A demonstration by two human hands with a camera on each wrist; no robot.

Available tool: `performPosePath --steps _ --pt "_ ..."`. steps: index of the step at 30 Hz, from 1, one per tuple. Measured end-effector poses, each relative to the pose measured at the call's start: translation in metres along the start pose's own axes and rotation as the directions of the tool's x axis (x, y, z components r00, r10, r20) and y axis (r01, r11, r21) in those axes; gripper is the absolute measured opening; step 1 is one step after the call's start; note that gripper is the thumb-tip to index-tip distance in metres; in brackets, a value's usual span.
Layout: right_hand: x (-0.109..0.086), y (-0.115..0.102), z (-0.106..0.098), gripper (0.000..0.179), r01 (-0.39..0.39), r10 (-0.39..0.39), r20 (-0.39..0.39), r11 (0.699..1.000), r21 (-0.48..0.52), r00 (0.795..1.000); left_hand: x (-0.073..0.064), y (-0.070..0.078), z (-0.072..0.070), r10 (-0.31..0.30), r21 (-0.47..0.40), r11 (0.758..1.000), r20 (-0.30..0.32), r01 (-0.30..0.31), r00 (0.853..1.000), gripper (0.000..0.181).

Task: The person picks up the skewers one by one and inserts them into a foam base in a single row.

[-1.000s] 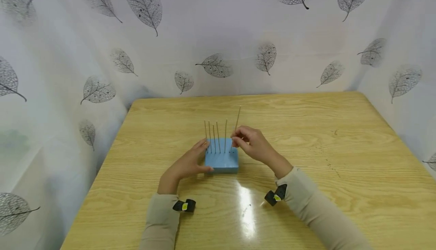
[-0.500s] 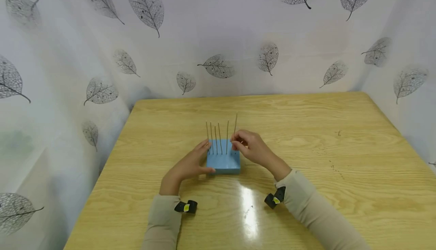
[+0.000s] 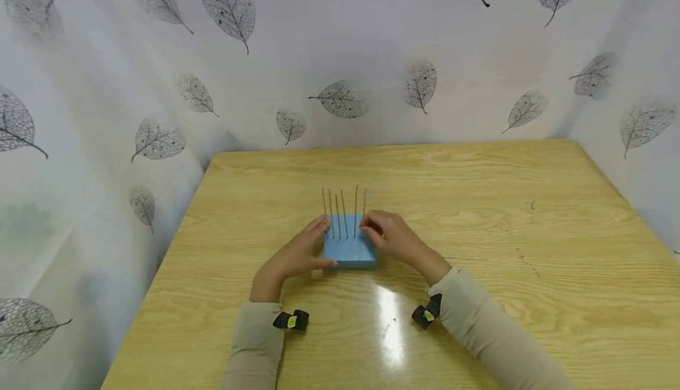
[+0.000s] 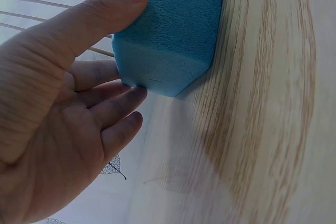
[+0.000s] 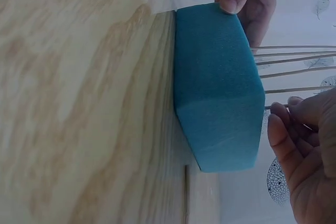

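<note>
A blue foam block [image 3: 349,253] rests on the table with several thin wooden sticks [image 3: 342,204] standing upright in its top. My left hand [image 3: 294,254] holds the block at its left end, thumb on the near top edge and fingers at the side and back. Near the block's right end, my right hand [image 3: 395,236] pinches the rightmost stick [image 3: 365,198] low down, between thumb and index finger. In the right wrist view this stick's lower end [image 5: 268,107] meets the block's top. The fingertips of my right hand [image 5: 310,145] are close to the foam.
Another thin stick [image 3: 464,258] lies on the wooden table [image 3: 531,295] to the right of the block, partly behind my right wrist. Behind and beside the table hangs a pale curtain [image 3: 372,36] printed with grey leaves. Black straps with cameras sit on both wrists.
The rightmost stick and my right hand have moved down toward the block, and the stick has gone from leaning right to nearly upright. My left hand has stayed on the block.
</note>
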State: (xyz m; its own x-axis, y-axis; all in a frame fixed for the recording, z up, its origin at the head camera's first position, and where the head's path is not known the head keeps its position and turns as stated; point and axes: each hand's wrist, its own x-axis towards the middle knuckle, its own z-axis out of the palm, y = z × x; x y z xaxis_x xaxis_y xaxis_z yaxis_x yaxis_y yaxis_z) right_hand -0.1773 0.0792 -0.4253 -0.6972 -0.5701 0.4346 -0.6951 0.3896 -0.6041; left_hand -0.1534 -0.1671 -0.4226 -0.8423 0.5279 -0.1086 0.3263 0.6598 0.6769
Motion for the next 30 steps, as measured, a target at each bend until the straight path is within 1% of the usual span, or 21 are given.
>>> performPosePath --steps 5,12,18,21,26,30 --pt "0.001 -0.001 -0.001 0.004 0.008 -0.008 -0.006 1.0 0.012 1.0 0.0 0.002 -0.001 0.003 0.004 1.0 -0.009 -0.003 1.0 0.093" --pt "0.0 -0.001 -0.006 0.003 0.007 -0.006 -0.011 0.999 0.036 1.0 0.001 0.001 0.0 -0.004 0.007 1.0 -0.001 0.004 1.0 0.093" --pt "-0.008 0.003 -0.014 0.007 -0.007 0.007 -0.023 1.0 0.009 1.0 0.001 0.003 0.001 0.001 0.021 1.0 0.002 -0.001 1.0 0.094" --pt "-0.013 0.005 -0.02 0.007 -0.032 0.032 -0.003 0.999 -0.01 0.999 0.001 0.003 0.001 -0.001 0.024 1.0 0.005 0.001 1.0 0.093" --pt "-0.024 0.01 -0.033 0.009 -0.096 0.097 0.034 0.995 -0.032 0.995 0.001 0.003 0.002 -0.017 0.009 1.0 0.017 0.017 1.0 0.093" --pt "-0.033 0.015 -0.043 0.009 -0.121 0.123 0.043 0.992 -0.037 0.992 0.0 0.004 0.001 -0.011 0.015 1.0 0.012 0.011 1.0 0.093"
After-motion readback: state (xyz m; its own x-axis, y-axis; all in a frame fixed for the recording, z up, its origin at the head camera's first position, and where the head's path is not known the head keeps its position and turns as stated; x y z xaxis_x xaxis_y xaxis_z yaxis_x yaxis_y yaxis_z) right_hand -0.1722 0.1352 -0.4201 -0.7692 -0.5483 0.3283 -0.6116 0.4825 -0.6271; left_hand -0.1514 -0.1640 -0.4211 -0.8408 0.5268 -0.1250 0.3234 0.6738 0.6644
